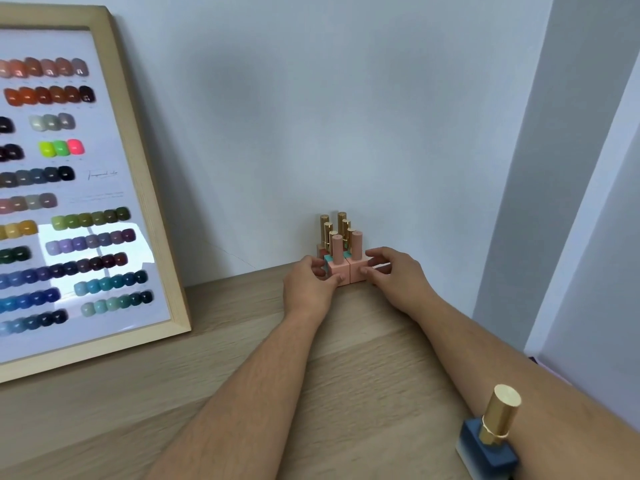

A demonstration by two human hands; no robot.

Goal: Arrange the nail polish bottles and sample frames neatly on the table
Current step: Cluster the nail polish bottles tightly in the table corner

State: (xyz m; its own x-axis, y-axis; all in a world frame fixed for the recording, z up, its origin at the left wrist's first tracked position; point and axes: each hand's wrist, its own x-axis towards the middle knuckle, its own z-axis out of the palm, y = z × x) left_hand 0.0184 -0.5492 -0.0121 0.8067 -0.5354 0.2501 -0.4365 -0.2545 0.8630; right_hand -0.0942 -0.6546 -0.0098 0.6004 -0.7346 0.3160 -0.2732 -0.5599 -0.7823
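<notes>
Several nail polish bottles stand in two tight rows against the wall at the back of the wooden table (pixel 242 358). The front two are pink bottles with pink caps: the left pink bottle (pixel 337 268) and the right pink bottle (pixel 358 266). Behind them are gold-capped bottles (pixel 341 225). My left hand (pixel 306 284) presses its fingers on the left pink bottle's side. My right hand (pixel 393 271) grips the right pink bottle from the right. A blue bottle with a gold cap (pixel 490 441) stands alone near the front right, beside my right forearm. A wood-framed sample frame (pixel 138 161) of coloured nail tips leans on the wall at left.
The pale wall rises directly behind the bottle rows. A wall corner juts out at right, near the table's right edge. Bare wood lies between the frame and my arms.
</notes>
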